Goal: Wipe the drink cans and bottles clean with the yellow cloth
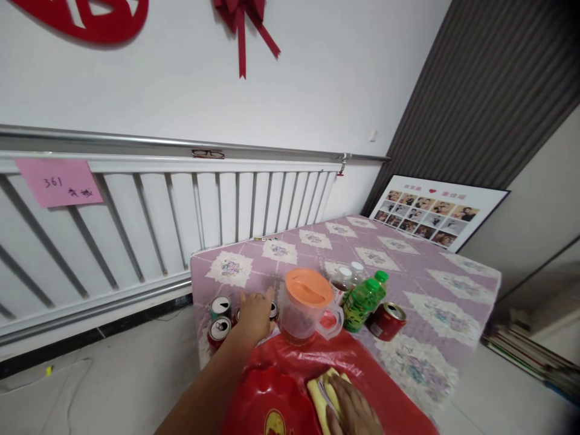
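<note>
From here, the left hand (255,315) covers cans (273,310) beside the pitcher (295,313); I can't tell if its fingers grip. The right hand (354,406) grasps a yellow cloth (319,400).

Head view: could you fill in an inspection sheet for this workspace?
Surface: purple floral tablecloth, with a red plastic sheet over its near part.
Job's things: folded yellow cloth by a red scalloped dish; drink cans on the left.
Clutter: orange-lidded jug, two white-capped bottles, two green-capped bottles, red can.
Hands: left hand over the drink cans, grip unclear; right hand on the yellow cloth.
Cables: thin pale cable on the floor.
Surroundings: white radiator bearing a pink note; photo board beyond the tablecloth.
</note>
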`<state>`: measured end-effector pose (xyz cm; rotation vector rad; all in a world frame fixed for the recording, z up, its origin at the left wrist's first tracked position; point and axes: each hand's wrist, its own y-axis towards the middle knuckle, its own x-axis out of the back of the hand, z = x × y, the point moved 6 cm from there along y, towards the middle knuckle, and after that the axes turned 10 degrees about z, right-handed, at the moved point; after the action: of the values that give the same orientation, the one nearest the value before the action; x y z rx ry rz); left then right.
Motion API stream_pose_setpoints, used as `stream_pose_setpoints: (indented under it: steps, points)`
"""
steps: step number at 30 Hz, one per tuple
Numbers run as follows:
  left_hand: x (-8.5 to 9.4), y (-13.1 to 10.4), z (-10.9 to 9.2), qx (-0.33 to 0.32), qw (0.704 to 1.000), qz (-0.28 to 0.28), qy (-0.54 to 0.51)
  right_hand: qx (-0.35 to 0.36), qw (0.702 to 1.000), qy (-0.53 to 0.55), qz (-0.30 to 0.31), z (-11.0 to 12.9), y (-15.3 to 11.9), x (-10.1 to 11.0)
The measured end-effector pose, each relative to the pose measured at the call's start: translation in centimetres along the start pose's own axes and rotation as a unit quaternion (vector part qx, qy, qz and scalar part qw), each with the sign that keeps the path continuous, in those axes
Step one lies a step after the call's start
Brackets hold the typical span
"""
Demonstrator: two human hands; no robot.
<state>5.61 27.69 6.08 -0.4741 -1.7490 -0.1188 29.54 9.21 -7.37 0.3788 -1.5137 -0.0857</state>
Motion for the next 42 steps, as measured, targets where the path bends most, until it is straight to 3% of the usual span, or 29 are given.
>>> stream_pose_setpoints:
  steps: [6,12,17,20,23,26,33,42]
  points:
    - [1.1,-0.5,-0.4,-0.007,1.000,-0.018,0.001,-0.021,0.999,0.003,-0.030,0.7,0.0,0.4]
    - [3.3,-2.2,-0.8,-0.004,0.999,-0.045,-0.005,-0.043,0.998,0.019,-0.035,1.6,0.4,1.4]
    - [5.9,-5.2,-0.8,-0.002,0.997,-0.070,-0.021,-0.058,0.998,0.039,0.003,1.9,0.9,1.8]
    - [7.3,-7.7,-0.9,-0.028,0.992,-0.094,-0.084,-0.067,0.996,0.051,0.016,2.0,1.0,1.7]
    - [7.6,-10.3,-1.2,-0.071,0.979,-0.096,-0.166,-0.073,0.995,0.064,0.020,2.1,1.0,1.6]
    - [6.1,-12.6,-1.4,-0.089,0.974,-0.068,-0.200,-0.081,0.994,0.075,0.020,2.1,1.1,1.6]
    - [-0.7,-16.1,-1.4,-0.061,0.968,0.012,-0.243,-0.078,0.993,0.090,0.021,2.3,1.4,1.8]
    - [-5.7,-17.3,-2.3,-0.023,0.973,0.018,-0.228,-0.080,0.992,0.096,0.014,2.4,1.4,2.0]
